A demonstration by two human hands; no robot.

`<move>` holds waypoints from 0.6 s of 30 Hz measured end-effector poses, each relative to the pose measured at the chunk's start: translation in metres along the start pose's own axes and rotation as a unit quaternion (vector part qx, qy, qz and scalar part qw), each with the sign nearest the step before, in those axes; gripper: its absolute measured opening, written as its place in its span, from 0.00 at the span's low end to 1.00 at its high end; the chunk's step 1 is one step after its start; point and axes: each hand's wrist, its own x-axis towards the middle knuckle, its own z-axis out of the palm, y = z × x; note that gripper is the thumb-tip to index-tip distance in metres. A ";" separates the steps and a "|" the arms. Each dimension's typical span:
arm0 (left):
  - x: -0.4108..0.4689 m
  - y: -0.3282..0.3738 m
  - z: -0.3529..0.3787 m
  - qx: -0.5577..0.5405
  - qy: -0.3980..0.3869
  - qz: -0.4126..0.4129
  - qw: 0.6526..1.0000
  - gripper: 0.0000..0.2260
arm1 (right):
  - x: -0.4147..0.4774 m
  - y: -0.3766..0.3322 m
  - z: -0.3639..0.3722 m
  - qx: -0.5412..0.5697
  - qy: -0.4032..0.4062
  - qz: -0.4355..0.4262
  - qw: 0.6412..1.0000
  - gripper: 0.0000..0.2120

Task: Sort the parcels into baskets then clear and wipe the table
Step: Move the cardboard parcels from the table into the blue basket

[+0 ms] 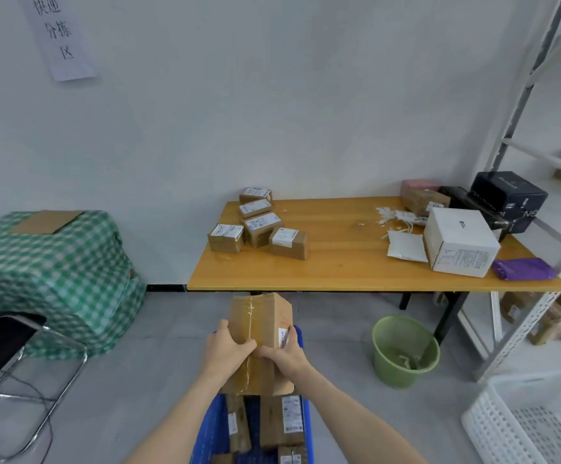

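Brown taped cardboard parcel [260,316] gripped between both hands, left hand [225,349] curled round its left side, right hand [286,354] curled round its right edge, blue plastic basket [209,430] just below the hands

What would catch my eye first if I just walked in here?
The left hand and right hand hold a brown parcel over a blue basket at bottom centre. Behind it, a wooden table carries small labelled parcels at its left and a white box at its right.
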 end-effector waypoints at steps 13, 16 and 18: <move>0.060 -0.032 -0.009 -0.016 0.001 -0.031 0.999 0.20 | 0.054 -0.031 0.013 0.003 -0.048 0.008 0.999 0.59; 0.090 -0.031 -0.009 -0.017 0.001 -0.033 0.999 0.22 | 0.082 -0.046 0.012 -0.008 -0.059 0.000 0.998 0.66; 0.105 -0.032 -0.005 -0.019 -0.013 -0.041 0.999 0.24 | 0.097 -0.049 0.012 -0.009 -0.061 0.005 0.998 0.68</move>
